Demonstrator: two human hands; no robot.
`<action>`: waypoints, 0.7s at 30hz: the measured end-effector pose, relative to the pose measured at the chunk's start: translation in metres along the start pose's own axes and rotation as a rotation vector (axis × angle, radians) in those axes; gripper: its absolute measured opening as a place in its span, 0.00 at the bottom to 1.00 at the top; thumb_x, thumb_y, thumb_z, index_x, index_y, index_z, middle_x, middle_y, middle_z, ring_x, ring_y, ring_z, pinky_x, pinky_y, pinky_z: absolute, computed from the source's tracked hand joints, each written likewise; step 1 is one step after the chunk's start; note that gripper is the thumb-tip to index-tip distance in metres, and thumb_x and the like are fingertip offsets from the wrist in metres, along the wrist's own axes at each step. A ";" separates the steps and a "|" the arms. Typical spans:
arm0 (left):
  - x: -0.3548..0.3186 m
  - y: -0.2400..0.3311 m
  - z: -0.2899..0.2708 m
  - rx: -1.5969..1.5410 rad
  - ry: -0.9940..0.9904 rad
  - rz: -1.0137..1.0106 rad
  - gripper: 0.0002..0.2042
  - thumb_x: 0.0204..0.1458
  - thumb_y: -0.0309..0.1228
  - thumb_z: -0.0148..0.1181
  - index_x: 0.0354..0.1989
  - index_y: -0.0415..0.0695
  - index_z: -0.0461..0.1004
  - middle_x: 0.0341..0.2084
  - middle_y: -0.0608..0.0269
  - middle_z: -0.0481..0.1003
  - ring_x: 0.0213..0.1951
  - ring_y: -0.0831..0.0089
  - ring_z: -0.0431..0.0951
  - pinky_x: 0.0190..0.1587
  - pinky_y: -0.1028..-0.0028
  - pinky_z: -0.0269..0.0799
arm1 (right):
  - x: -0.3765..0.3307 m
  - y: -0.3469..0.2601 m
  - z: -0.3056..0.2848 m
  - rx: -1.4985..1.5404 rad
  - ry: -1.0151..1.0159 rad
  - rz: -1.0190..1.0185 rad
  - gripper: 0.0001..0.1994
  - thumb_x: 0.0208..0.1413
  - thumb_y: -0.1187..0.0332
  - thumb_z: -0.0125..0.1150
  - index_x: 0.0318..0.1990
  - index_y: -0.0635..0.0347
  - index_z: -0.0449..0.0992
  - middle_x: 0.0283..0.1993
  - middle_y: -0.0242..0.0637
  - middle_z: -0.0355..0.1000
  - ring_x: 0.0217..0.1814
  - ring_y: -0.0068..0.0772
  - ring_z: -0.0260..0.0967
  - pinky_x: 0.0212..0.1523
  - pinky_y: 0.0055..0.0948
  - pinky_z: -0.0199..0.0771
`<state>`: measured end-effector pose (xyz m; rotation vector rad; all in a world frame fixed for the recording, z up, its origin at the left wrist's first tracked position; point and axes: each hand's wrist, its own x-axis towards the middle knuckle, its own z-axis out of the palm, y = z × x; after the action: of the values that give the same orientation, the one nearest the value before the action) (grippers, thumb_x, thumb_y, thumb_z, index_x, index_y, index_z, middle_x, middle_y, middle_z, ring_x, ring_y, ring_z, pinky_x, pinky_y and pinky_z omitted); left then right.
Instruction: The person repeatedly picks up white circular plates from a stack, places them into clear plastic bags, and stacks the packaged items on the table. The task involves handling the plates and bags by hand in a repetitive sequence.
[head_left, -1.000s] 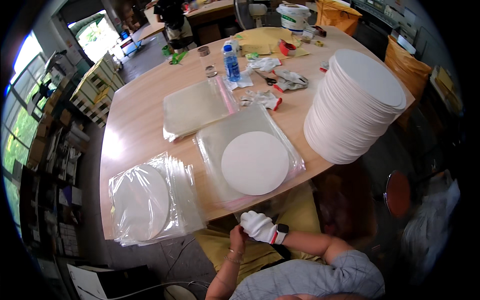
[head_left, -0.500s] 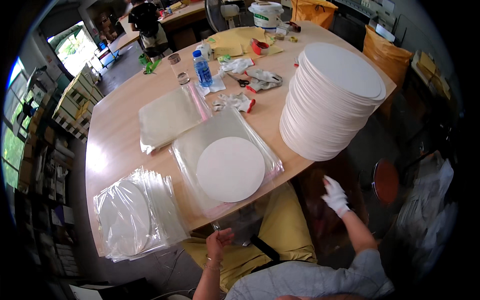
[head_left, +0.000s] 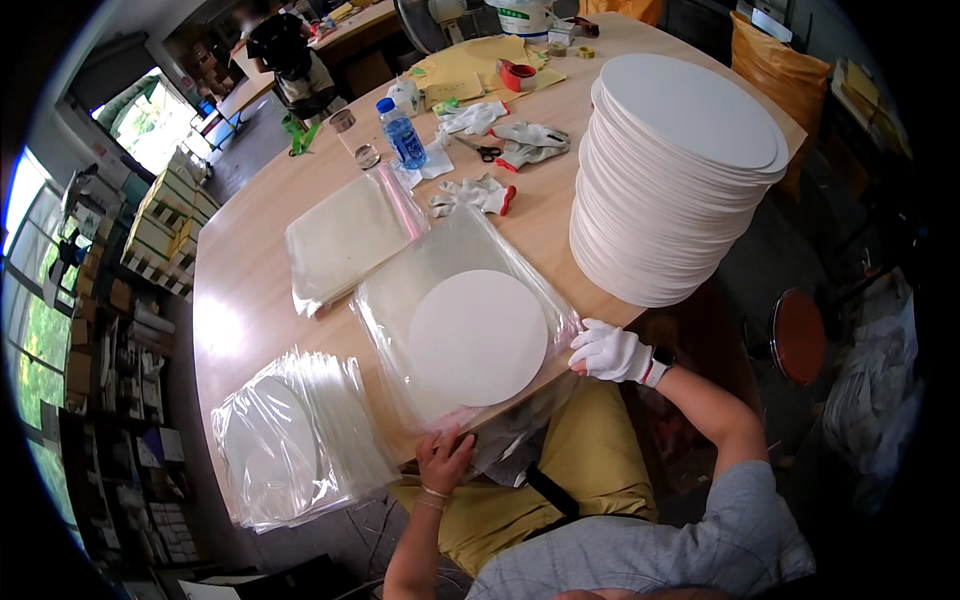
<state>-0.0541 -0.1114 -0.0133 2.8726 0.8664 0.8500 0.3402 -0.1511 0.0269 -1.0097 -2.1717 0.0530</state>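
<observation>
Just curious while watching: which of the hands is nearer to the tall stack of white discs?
The right hand, gloved, sits at the table edge just below the stack. The left hand, bare, is further off, at the near edge of the clear bag.

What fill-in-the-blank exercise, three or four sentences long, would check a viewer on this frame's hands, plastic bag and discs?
1. The right hand wears a ____ glove, while the left hand is bare.
2. The round white flat disc lies inside a clear plastic ____ at the wooden table's near edge.
3. The tall stack of round white discs stands to the person's ____.
4. The blue-capped plastic water bottle stands ____ on the table.

Missing words: white; bag; right; upright
</observation>
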 end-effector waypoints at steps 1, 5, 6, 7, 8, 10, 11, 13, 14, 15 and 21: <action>0.006 -0.002 -0.001 -0.049 0.026 0.098 0.16 0.39 0.28 0.64 0.41 0.51 0.74 0.41 0.63 0.73 0.45 0.65 0.68 0.48 0.66 0.62 | 0.000 -0.001 -0.001 -0.013 -0.012 0.018 0.05 0.37 0.71 0.66 0.25 0.51 0.75 0.32 0.24 0.73 0.39 0.32 0.68 0.41 0.37 0.67; 0.012 -0.011 -0.004 -0.372 -0.047 -0.024 0.06 0.44 0.29 0.59 0.32 0.46 0.76 0.30 0.64 0.77 0.35 0.67 0.74 0.38 0.68 0.66 | -0.009 0.003 -0.004 -0.035 -0.070 0.128 0.03 0.38 0.69 0.65 0.23 0.50 0.76 0.28 0.27 0.74 0.36 0.32 0.69 0.39 0.35 0.68; 0.010 -0.013 -0.002 -0.435 -0.053 -0.094 0.05 0.46 0.29 0.58 0.31 0.45 0.76 0.28 0.64 0.77 0.32 0.67 0.74 0.36 0.68 0.67 | -0.013 0.005 -0.003 -0.031 -0.086 0.166 0.03 0.39 0.68 0.64 0.22 0.50 0.76 0.28 0.28 0.74 0.35 0.32 0.70 0.38 0.34 0.69; 0.008 -0.014 0.000 -0.497 -0.058 -0.165 0.04 0.48 0.29 0.57 0.29 0.43 0.76 0.26 0.63 0.77 0.30 0.66 0.75 0.33 0.68 0.67 | -0.017 0.006 -0.002 -0.051 -0.111 0.214 0.02 0.40 0.68 0.63 0.22 0.51 0.75 0.27 0.30 0.74 0.33 0.33 0.70 0.36 0.34 0.69; 0.002 -0.013 0.004 -0.562 -0.037 -0.300 0.05 0.49 0.30 0.56 0.28 0.43 0.76 0.24 0.62 0.76 0.29 0.66 0.75 0.32 0.69 0.67 | -0.016 0.008 -0.003 -0.071 -0.135 0.257 0.03 0.40 0.67 0.62 0.21 0.51 0.75 0.26 0.31 0.74 0.32 0.35 0.70 0.34 0.34 0.69; -0.011 -0.008 0.013 -0.687 0.009 -0.574 0.08 0.52 0.30 0.53 0.25 0.42 0.76 0.20 0.61 0.75 0.26 0.65 0.75 0.30 0.69 0.68 | -0.018 0.006 0.000 -0.191 -0.200 0.432 0.08 0.43 0.64 0.58 0.18 0.54 0.73 0.24 0.36 0.73 0.27 0.40 0.70 0.28 0.35 0.69; -0.010 -0.006 0.013 -0.666 0.018 -0.624 0.10 0.53 0.30 0.52 0.24 0.41 0.75 0.19 0.61 0.75 0.24 0.65 0.74 0.29 0.70 0.68 | -0.015 0.002 0.000 -0.117 -0.162 0.529 0.09 0.44 0.64 0.57 0.18 0.55 0.72 0.23 0.36 0.72 0.26 0.40 0.70 0.28 0.36 0.69; -0.009 -0.002 0.013 -0.623 0.036 -0.724 0.13 0.55 0.31 0.50 0.21 0.40 0.73 0.16 0.60 0.73 0.21 0.65 0.73 0.27 0.71 0.68 | -0.007 -0.005 0.000 0.033 -0.087 0.719 0.11 0.47 0.63 0.55 0.18 0.57 0.71 0.20 0.36 0.71 0.24 0.42 0.69 0.27 0.37 0.68; -0.006 0.000 0.012 -0.614 0.041 -0.760 0.14 0.55 0.31 0.49 0.20 0.40 0.73 0.15 0.60 0.73 0.19 0.65 0.73 0.26 0.71 0.67 | -0.001 -0.010 0.000 0.066 -0.071 0.806 0.12 0.48 0.62 0.54 0.18 0.57 0.71 0.19 0.37 0.71 0.24 0.42 0.69 0.27 0.38 0.67; -0.002 0.003 0.010 -0.604 0.045 -0.795 0.14 0.56 0.32 0.49 0.20 0.40 0.72 0.14 0.60 0.72 0.18 0.66 0.73 0.25 0.70 0.67 | 0.006 -0.015 -0.001 0.098 -0.056 0.893 0.13 0.49 0.61 0.54 0.18 0.57 0.70 0.18 0.37 0.70 0.23 0.43 0.69 0.26 0.39 0.67; 0.009 0.008 0.009 -0.274 -0.038 -0.876 0.14 0.56 0.37 0.49 0.21 0.44 0.71 0.13 0.57 0.72 0.16 0.59 0.72 0.21 0.66 0.67 | 0.013 -0.015 0.017 -0.128 -0.078 1.002 0.14 0.52 0.59 0.50 0.19 0.56 0.69 0.17 0.41 0.69 0.21 0.48 0.67 0.23 0.44 0.64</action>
<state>-0.0392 -0.1121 -0.0156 1.9349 1.6376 0.7048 0.3144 -0.1486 0.0270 -2.0923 -1.5348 0.4236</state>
